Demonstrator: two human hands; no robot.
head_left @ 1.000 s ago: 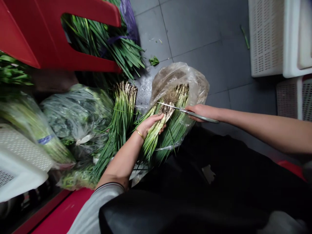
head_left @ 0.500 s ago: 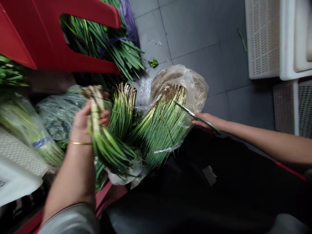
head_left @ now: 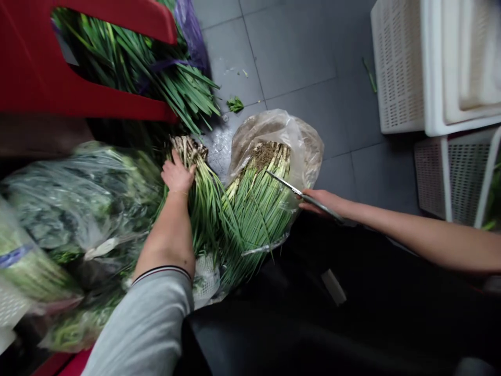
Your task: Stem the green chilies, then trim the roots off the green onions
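My left hand rests on a bunch of spring onions, near its pale, root-bearing end, with thumb and fingers apart. To the right of that bunch, more spring onions lie in a clear plastic bag, their brown tangled roots pointing away from me. My right hand is closed round the handles of a pair of scissors. The blades point left over the bagged spring onions, just below the roots; whether they touch is unclear.
A red plastic stool stands upper left, with long green leaves and a purple bag behind it. Bagged greens lie left. White plastic baskets stand right on the grey tiled floor. A leaf scrap lies there.
My left hand has moved right and lowered its raised bunch onto the pile beside the bag; its fingers have spread. My right hand still holds the scissors. The view has shifted slightly.
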